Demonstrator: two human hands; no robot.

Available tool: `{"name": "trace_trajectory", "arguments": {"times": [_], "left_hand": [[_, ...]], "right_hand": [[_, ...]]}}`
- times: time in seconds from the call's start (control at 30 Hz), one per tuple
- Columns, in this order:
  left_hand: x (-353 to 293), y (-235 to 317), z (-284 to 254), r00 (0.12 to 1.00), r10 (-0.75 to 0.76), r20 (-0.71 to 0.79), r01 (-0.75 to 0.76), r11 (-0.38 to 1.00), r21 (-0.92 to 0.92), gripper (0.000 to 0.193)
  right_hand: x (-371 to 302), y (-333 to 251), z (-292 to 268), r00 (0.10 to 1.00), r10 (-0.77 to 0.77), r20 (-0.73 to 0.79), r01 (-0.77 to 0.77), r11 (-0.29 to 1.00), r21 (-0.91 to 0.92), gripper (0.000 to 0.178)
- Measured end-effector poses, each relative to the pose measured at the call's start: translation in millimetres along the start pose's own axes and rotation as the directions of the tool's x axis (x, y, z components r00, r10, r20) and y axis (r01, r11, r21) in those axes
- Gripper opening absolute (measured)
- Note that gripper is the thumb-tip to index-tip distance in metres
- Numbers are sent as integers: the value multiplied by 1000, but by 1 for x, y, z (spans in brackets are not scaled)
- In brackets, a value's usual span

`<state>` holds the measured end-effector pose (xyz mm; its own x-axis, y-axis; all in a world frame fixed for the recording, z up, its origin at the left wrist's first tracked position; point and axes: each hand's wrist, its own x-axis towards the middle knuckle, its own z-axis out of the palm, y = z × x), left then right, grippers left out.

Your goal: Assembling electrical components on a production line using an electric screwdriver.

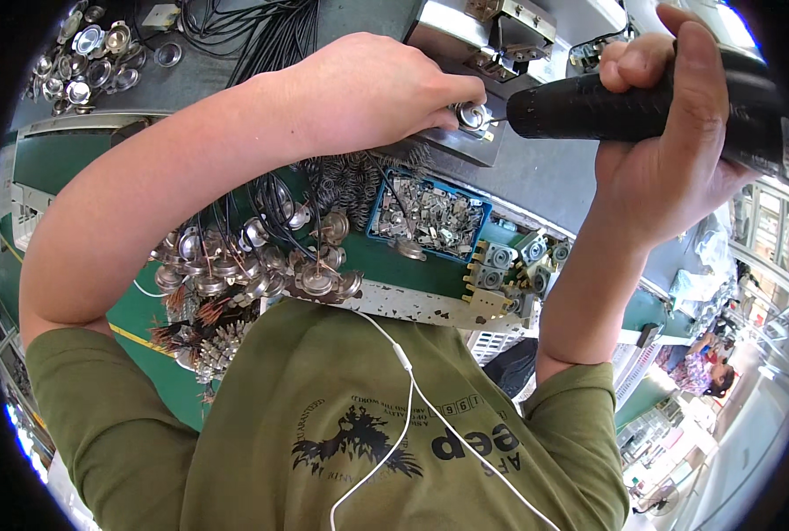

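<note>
My left hand (394, 93) is closed, its fingers pinching a small round metal part (472, 115) at the edge of a metal block (469, 149). Wrapped in my right hand (669, 133) is a black electric screwdriver (558, 113), lying nearly level. Its thin bit points left and reaches the round metal part; whether it sits in a screw I cannot tell. Just beyond both hands stands a metal fixture (509, 40) with a clamp-like top.
A blue tray (378, 208) of small metal pieces sits near me, beside coiled springs (346, 181). Round metal parts with black cables (275, 199) hang at the near edge. Loose metal cups (89, 62) lie far left, square grey connectors (500, 257) near right. Another person (700, 365) is at far right.
</note>
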<state>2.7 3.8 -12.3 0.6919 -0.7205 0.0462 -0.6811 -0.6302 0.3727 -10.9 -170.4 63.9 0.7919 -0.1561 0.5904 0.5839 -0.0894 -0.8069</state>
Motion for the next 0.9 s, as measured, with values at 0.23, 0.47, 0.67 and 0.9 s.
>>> {"name": "trace_trajectory", "arguments": {"times": [0.23, 0.47, 0.67, 0.9], "left_hand": [[0, 0, 2, 1000, 22, 10, -22, 1000, 13, 24], [-2, -3, 6, 991, 83, -106, -82, 996, 16, 34], [5, 6, -32, 951, 26, 308, -46, 997, 59, 40], [-1, 26, -9, 925, 320, -206, -246, 915, 321, 27]], "right_hand": [[-7, 0, 3, 999, -38, 26, 39, 998, -51, 25], [-3, 12, -3, 986, -127, 111, 135, 989, -65, 26], [5, 16, -6, 902, -266, 339, 340, 923, -179, 15], [33, 10, -64, 991, 11, 130, -41, 973, 228, 23]]}}
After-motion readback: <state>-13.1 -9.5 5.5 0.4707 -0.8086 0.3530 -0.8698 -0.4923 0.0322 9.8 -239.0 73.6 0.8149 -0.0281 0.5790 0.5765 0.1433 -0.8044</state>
